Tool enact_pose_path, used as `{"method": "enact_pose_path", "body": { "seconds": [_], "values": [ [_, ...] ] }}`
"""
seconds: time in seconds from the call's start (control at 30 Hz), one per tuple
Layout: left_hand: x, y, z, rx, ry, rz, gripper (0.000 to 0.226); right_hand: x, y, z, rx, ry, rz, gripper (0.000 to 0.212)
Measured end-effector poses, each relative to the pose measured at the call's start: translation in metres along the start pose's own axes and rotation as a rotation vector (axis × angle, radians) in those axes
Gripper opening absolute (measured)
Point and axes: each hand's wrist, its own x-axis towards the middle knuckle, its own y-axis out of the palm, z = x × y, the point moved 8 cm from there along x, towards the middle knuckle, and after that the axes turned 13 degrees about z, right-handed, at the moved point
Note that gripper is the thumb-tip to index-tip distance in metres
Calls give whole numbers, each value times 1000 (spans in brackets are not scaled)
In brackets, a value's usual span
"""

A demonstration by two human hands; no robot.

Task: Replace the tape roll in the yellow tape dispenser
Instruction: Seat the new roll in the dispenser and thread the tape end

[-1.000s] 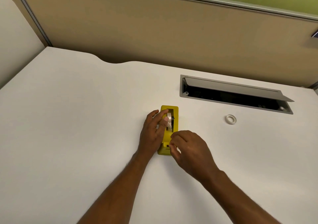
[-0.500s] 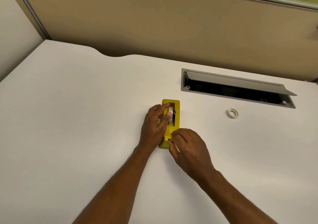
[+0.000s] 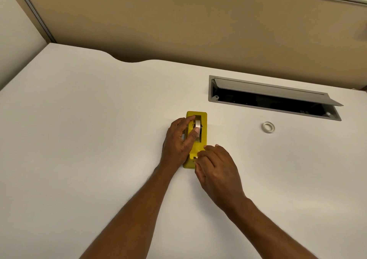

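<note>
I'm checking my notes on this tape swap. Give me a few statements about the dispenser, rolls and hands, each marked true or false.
1. A tape roll sits in the yellow dispenser. True.
2. The left hand is off the dispenser. False: it rests on it, thumb on the roll.
3. A small roll lies loose on the desk. True.
4. The right hand holds that loose roll. False: it works at the dispenser's near end.

One head-worn wide-angle cam only; scene viewed from above, fwd and down, desk point(image 3: 79, 139) seen close, partition point(image 3: 178, 20) behind.
</note>
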Motion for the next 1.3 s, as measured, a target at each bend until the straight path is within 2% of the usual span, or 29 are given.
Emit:
{"method": "enact_pose_path", "body": {
  "seconds": [0.2, 0.67, 0.87, 1.13, 1.3],
  "values": [
    [1, 1, 0, 9, -1, 3, 54, -8, 1, 5, -47, -18, -49, 16],
    [1, 0, 2, 15, 3, -6, 52, -20, 8, 9, -90, -9, -33, 24],
    [2, 0, 2, 28, 7, -3, 52, -24, 10, 13, -109, 36, 16, 39],
    [1, 0, -1, 27, -9, 8, 53, -18, 6, 14, -146, 44, 112, 41],
    [1, -2, -2, 13, -18, 29, 50, -19, -1, 16, -127, 43, 96, 41]
  ]
}}
